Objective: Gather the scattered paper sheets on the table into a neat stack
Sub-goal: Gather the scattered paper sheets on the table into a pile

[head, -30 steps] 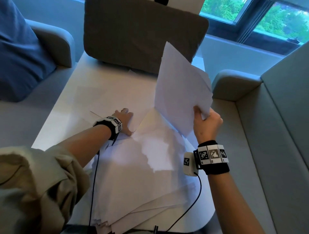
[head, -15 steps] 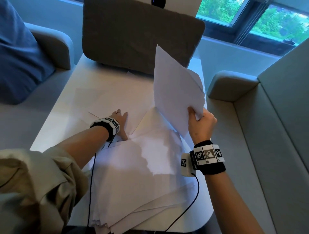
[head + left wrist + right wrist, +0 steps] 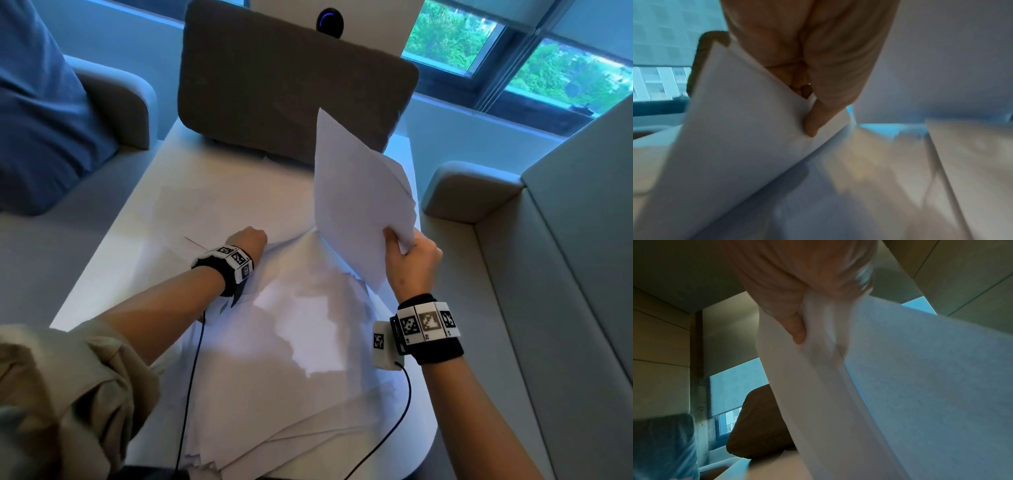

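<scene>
White paper sheets (image 3: 291, 349) lie spread and overlapping over the white table (image 3: 102, 284). My right hand (image 3: 412, 255) holds a bundle of several sheets (image 3: 356, 205) upright above the table's right side, thumb in front and fingers behind; the right wrist view shows the thumb (image 3: 797, 331) pressed on the bundle (image 3: 900, 386). My left hand (image 3: 250, 238) is at the table's middle, fingers curled. In the left wrist view its thumb (image 3: 818, 120) pinches the raised edge of one sheet (image 3: 740, 129), which curls up off the pile.
A brown cushion (image 3: 291, 89) stands at the table's far end. Grey sofa arms (image 3: 469, 188) flank the table, and a blue cushion (image 3: 41, 113) sits at the left. Cables (image 3: 191, 377) run from both wristbands across the near sheets. Sheets overhang the near table edge.
My left hand went from lying flat on the sheets to curling and pinching a sheet's edge, lifting it. The right hand with its bundle stayed at about the same place.
</scene>
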`<state>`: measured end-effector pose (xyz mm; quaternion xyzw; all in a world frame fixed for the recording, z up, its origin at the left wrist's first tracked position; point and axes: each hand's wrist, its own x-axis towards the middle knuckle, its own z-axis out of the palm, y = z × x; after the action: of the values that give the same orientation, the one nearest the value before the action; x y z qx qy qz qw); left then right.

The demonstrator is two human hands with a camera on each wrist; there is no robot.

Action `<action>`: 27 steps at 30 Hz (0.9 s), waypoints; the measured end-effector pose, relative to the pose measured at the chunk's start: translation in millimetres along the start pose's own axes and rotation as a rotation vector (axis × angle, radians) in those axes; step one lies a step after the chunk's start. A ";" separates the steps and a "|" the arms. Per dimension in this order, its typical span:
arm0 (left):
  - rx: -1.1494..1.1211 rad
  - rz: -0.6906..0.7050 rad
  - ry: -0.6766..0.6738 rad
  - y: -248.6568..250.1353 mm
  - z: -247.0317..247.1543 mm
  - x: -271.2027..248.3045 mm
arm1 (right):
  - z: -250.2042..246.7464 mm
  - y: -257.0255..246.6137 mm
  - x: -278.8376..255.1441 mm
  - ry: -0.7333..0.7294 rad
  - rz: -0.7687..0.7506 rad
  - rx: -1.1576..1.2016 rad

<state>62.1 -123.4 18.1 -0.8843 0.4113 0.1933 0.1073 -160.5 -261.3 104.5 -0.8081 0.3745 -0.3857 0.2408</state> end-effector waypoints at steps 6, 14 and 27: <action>0.029 0.037 0.300 -14.1 -44.9 -38.5 | -2.3 -10.7 14.3 0.144 -0.136 0.075; 0.337 0.206 0.427 -35.3 -73.3 -90.4 | -24.6 -47.8 54.9 0.392 -0.210 0.065; -0.044 0.576 0.927 -51.7 -107.3 -136.5 | 9.1 -81.1 26.0 -0.388 -0.392 0.096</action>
<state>49.0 -34.2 175.2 -0.7305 0.6368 -0.1868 -0.1609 -108.2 -232.0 165.7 -0.9117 0.1390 -0.2801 0.2666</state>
